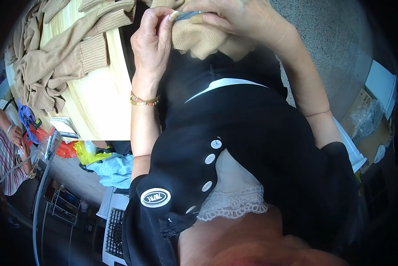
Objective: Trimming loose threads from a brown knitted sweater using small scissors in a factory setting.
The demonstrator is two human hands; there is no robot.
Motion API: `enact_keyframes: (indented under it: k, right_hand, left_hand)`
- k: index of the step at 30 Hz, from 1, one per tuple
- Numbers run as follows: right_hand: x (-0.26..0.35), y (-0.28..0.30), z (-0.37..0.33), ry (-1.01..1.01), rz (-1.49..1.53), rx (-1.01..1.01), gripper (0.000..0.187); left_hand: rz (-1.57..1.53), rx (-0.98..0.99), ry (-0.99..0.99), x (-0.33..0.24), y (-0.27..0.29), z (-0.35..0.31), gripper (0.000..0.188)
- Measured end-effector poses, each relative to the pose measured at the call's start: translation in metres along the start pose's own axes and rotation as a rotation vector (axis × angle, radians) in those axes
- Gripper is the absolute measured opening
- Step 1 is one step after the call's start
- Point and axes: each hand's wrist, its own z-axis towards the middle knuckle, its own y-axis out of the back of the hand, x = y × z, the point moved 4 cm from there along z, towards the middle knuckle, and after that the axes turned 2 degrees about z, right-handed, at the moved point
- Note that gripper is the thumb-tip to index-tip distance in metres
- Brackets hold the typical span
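Observation:
A beige knit piece (199, 39) hangs between my two hands at the top of the head view, above my lap. A small blue-grey strip (186, 16) lies along its upper edge. My left hand (152, 46) is closed, with thumb and forefinger pinched at the strip's left end. From the other side my right hand (239, 18) grips the knit, its thumb pressed along the edge beside the strip. Part of the knit is cut off by the frame's top, and my right fingers partly cover it.
To my left, a pale wooden table (115, 106) bears several beige knit pieces (61, 62). Beyond its near edge are colored bags (88, 153), a light-blue cloth (115, 170) and a keyboard (115, 228). Another person (10, 150) is far left. Flattened cardboard (376, 137) and clear plastic (366, 117) lie right.

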Motion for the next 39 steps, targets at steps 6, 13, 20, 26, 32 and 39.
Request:
enact_keyframes:
  k: [6,13,20,26,32,39]
  right_hand:
    - [-0.003,0.0,-0.007,0.054,-0.071,-0.09,0.025]
    - [-0.018,0.019,-0.03,-0.307,0.306,-0.023,0.033]
    - [-0.049,0.044,-0.058,-0.573,0.557,-0.333,0.014]
    - [-0.058,0.048,-0.074,-0.552,0.585,-0.393,0.015]
    - [-0.056,0.047,-0.079,-0.516,0.713,-0.422,0.014]
    - [-0.051,0.064,-0.082,-0.503,0.753,-0.427,0.013]
  left_hand:
    - [-0.308,-0.024,0.173,0.004,-0.002,0.001,0.012]
    - [-0.837,0.025,0.443,0.019,-0.002,0.008,0.023]
    - [-0.59,0.197,0.364,0.007,-0.006,0.004,0.035]
    - [-0.243,0.193,0.272,0.002,-0.026,-0.002,0.033]
    - [-0.403,0.254,0.43,0.006,-0.023,0.002,0.022]
    - [-0.968,0.297,0.437,-0.053,0.025,0.015,0.027]
